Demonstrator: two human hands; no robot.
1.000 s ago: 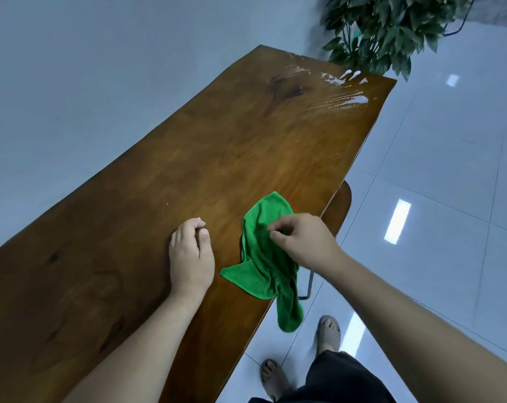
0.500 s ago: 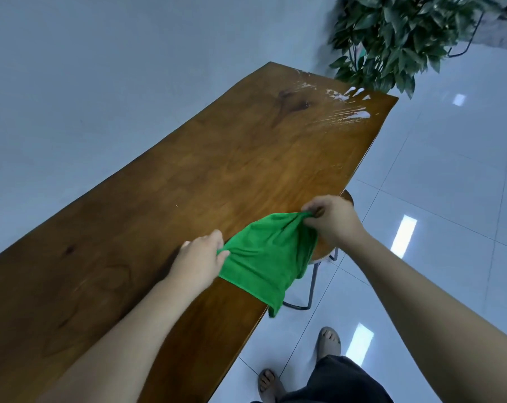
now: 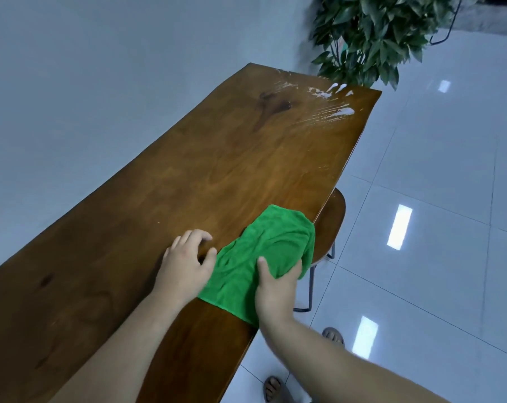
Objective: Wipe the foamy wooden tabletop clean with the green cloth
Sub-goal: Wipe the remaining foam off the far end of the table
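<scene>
Right hand (image 3: 277,289) bunches green cloth (image 3: 264,257) on counter (image 3: 217,170); left hand (image 3: 185,263) spread flat beside cloth. Foam (image 3: 333,103) lies at counter's far end, well beyond cloth.

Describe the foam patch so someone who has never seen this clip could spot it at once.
Follow the long wooden tabletop to its far end, beside the leafy plant. The foam lies there as white streaks near the right-hand edge. It is the only white on the brown wood, far from the green cloth.

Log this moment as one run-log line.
right hand: gripping cloth | left hand: open on table | foam: far end, unwiped
</scene>
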